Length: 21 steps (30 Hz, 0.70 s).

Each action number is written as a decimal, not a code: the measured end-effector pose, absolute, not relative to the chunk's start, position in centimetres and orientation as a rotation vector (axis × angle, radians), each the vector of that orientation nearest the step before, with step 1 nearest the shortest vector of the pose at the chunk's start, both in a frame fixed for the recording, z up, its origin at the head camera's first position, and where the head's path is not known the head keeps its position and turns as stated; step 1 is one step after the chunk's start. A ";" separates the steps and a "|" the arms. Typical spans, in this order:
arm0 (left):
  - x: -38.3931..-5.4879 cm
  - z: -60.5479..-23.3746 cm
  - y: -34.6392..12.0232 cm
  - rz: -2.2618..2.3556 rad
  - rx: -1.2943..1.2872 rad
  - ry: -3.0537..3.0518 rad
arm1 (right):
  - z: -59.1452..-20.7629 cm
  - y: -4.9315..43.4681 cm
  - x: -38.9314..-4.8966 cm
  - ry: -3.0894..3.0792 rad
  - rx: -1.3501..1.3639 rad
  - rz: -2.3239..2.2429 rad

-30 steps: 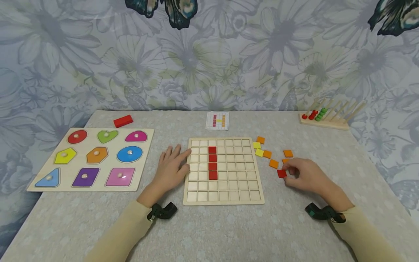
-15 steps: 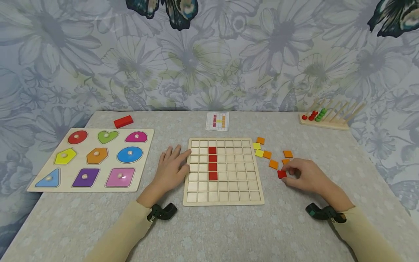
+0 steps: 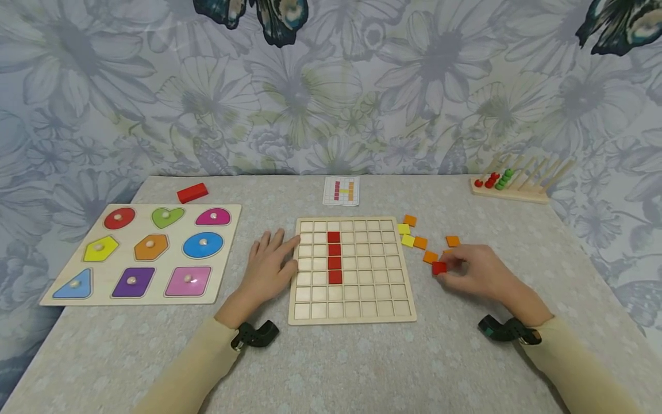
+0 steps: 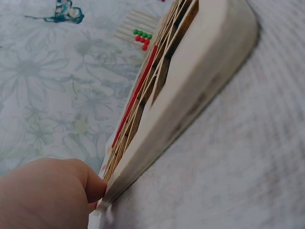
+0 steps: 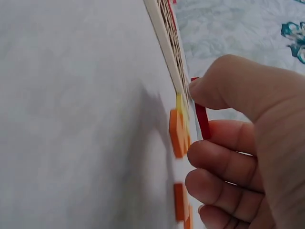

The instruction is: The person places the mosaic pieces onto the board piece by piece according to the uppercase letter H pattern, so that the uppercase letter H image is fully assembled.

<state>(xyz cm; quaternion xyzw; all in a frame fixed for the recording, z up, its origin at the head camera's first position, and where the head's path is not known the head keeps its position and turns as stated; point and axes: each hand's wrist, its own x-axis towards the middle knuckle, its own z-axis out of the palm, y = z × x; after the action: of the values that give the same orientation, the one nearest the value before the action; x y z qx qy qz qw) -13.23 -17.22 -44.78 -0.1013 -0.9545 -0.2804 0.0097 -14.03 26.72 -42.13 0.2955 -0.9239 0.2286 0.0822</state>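
Note:
A square wooden grid board (image 3: pixel 353 317) lies in the middle of the table, with a column of several red tiles (image 3: pixel 334 249) in its cells. My left hand (image 3: pixel 268 265) rests at the board's left edge, fingers spread and thumb touching the rim, as the left wrist view also shows. Between thumb and fingers my right hand (image 3: pixel 478 271) pinches a red tile (image 3: pixel 438 268), held just off the table in the right wrist view. Orange tiles (image 3: pixel 420 242) and yellow tiles (image 3: pixel 407 240) lie between that hand and the board; one orange tile is partly hidden by the fingers.
At the left lies a knobbed shape puzzle (image 3: pixel 176 253), with a red block (image 3: pixel 192 193) behind it. A small pattern card (image 3: pixel 341 191) lies beyond the board. The peg stand with red and green beads (image 3: pixel 509 192) is at the back right.
My right hand has lifted the red tile and shifted slightly left towards the board. The left hand stays at the board's edge. The head view has turned a little.

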 end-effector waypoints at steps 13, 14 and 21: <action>-13.2 -44.9 -17.3 -0.887 -0.344 -2.953 | -40.8 21.7 -15.6 -2.758 1.097 0.745; -13.2 -44.9 -17.3 -0.886 -0.346 -2.950 | -40.7 21.3 -15.7 -2.766 1.105 0.744; -13.2 -44.8 -17.3 -0.876 -0.331 -2.951 | -40.3 18.5 -15.9 -2.788 1.211 0.726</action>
<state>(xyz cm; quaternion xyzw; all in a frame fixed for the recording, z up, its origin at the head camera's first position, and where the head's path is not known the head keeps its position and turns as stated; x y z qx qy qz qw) -13.19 -17.27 -44.81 -0.1069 -0.9529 -0.2830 0.0229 -15.87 18.47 -40.33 0.3875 -0.8921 0.2323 0.0082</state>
